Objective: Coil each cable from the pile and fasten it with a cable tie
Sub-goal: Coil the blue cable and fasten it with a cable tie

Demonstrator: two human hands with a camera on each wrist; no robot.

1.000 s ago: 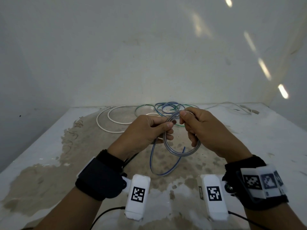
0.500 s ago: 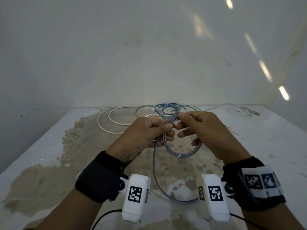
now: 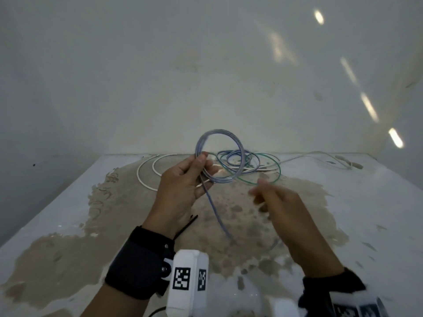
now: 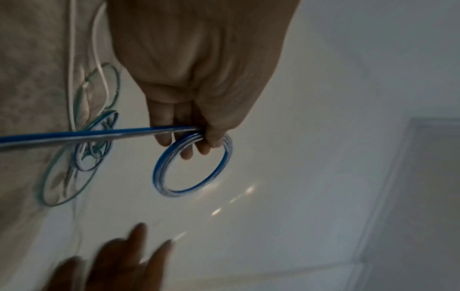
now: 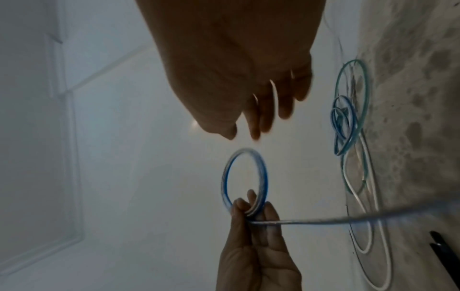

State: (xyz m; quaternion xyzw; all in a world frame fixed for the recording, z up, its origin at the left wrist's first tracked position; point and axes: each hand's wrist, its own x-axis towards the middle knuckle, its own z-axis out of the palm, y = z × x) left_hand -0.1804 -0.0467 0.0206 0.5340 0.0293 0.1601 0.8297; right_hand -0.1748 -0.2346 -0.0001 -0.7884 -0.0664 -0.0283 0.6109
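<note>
My left hand (image 3: 203,164) pinches a small coil of blue cable (image 3: 239,145) between thumb and fingers and holds it upright above the table (image 3: 357,209). The coil (image 4: 159,173) has a few turns. Its loose tail (image 3: 217,216) runs down towards the table. My right hand (image 3: 258,194) hovers blurred to the right of the coil, with relaxed fingers and nothing in it. The right wrist view shows the right hand (image 5: 241,133) just above the coil (image 5: 263,177). A black cable tie (image 3: 188,226) lies on the table under my left wrist.
The pile lies at the back of the table: a green loop (image 3: 270,177), blue loops (image 3: 238,156), a white cable (image 3: 146,179) curved at the left and another white cable (image 3: 320,154) trailing right. White walls stand close behind and at both sides.
My right hand has let go of the coil and drawn back to the right. My left hand has raised the coil, which now stands upright, and the tail hangs straighter.
</note>
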